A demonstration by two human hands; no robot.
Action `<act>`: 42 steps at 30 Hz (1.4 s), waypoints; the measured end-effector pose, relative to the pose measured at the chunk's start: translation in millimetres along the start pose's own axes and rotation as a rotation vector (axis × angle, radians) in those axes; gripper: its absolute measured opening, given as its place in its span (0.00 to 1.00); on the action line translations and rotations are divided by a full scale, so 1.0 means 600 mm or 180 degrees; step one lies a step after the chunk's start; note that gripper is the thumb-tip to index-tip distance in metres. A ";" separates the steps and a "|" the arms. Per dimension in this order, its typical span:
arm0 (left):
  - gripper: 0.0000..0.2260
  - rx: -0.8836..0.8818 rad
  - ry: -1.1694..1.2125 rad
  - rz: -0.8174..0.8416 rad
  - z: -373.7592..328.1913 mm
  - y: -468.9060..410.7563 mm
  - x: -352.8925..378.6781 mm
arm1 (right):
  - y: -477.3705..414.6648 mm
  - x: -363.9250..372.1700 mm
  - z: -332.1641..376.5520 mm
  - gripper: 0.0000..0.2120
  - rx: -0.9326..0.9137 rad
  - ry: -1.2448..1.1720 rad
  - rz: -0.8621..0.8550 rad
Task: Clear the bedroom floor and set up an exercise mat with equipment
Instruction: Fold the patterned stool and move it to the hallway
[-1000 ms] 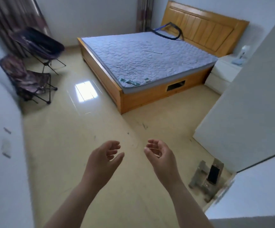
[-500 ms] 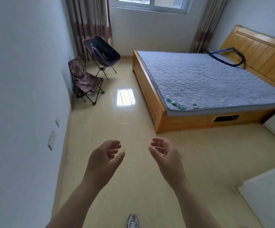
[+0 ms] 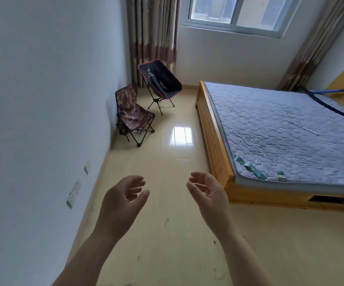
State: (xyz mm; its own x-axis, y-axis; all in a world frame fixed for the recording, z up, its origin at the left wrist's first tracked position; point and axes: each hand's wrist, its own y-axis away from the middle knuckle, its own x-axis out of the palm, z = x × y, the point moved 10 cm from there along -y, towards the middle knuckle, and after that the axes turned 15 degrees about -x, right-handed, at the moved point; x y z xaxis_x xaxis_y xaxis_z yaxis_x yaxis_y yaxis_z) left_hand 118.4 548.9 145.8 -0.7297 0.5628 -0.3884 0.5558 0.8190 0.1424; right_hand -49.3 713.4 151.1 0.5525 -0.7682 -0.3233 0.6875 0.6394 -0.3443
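Observation:
Both my hands are raised in front of me over the beige floor (image 3: pixel 167 234), palms facing each other. My left hand (image 3: pixel 121 201) has loosely curled fingers and holds nothing. My right hand (image 3: pixel 210 195) is the same, empty and relaxed. A dark hoop with a blue section (image 3: pixel 332 106) lies on the far side of the bed's mattress (image 3: pixel 286 129). Two folding camp chairs stand at the far left: a patterned maroon one (image 3: pixel 133 116) against the wall and a black one with a red rim (image 3: pixel 160 81) by the curtain. No exercise mat is in view.
A wooden bed frame (image 3: pixel 214 139) fills the right side. A white wall with sockets (image 3: pixel 74 190) runs along the left. Curtains (image 3: pixel 152 34) and a window (image 3: pixel 237 13) are at the far end. A floor strip lies between wall and bed.
The view has swung left and up, bringing the window and left wall in and losing the white cabinet and floor stand. My hands keep the same empty pose.

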 end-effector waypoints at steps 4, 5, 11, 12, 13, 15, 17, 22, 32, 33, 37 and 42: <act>0.14 -0.0001 0.0022 -0.0085 -0.014 -0.119 -0.002 | -0.118 0.044 -0.029 0.13 -0.0081 -0.0002 0.0145; 0.14 0.0001 0.0058 -0.0099 -0.018 -0.147 -0.003 | -0.145 0.054 -0.034 0.13 -0.0110 0.0012 0.0169; 0.13 0.0017 0.0040 -0.0077 -0.055 -0.325 -0.015 | -0.317 0.114 -0.063 0.14 -0.0104 0.0131 0.0287; 0.13 0.0044 0.0000 -0.0071 -0.063 -0.353 -0.015 | -0.344 0.121 -0.070 0.13 -0.0114 0.0144 0.0276; 0.13 0.0049 -0.0009 -0.0075 -0.069 -0.381 -0.015 | -0.370 0.125 -0.079 0.13 -0.0116 0.0147 0.0250; 0.13 0.0020 0.0028 -0.0086 -0.080 -0.434 -0.014 | -0.421 0.133 -0.096 0.12 -0.0110 0.0152 0.0224; 0.13 0.0019 0.0020 -0.0097 -0.091 -0.489 -0.007 | -0.472 0.143 -0.119 0.12 -0.0095 0.0148 0.0241; 0.13 0.0047 -0.0073 -0.0173 -0.121 -0.613 0.023 | -0.594 0.155 -0.173 0.12 -0.0143 0.0083 0.0255; 0.12 -0.0167 0.0004 -0.0511 -0.180 -0.843 0.075 | -0.882 0.169 -0.261 0.10 -0.0259 -0.0130 0.0443; 0.12 -0.0204 0.0020 -0.0544 -0.181 -0.859 0.074 | -0.901 0.177 -0.269 0.09 -0.0237 -0.0162 0.0470; 0.12 -0.0383 0.0050 -0.0656 -0.168 -0.931 0.061 | -0.974 0.226 -0.297 0.09 -0.0176 -0.0261 0.0664; 0.12 -0.0456 0.0073 -0.0801 -0.155 -1.053 0.024 | -1.084 0.308 -0.324 0.08 -0.0178 -0.0307 0.0778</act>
State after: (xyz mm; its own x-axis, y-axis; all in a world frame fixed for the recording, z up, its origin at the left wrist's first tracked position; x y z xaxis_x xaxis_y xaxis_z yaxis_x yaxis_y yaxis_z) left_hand -280.4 50.1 134.7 -0.8473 0.3409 -0.4073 0.2955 0.9397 0.1719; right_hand -485.6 161.8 143.8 0.7431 -0.5887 -0.3182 0.5026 0.8049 -0.3154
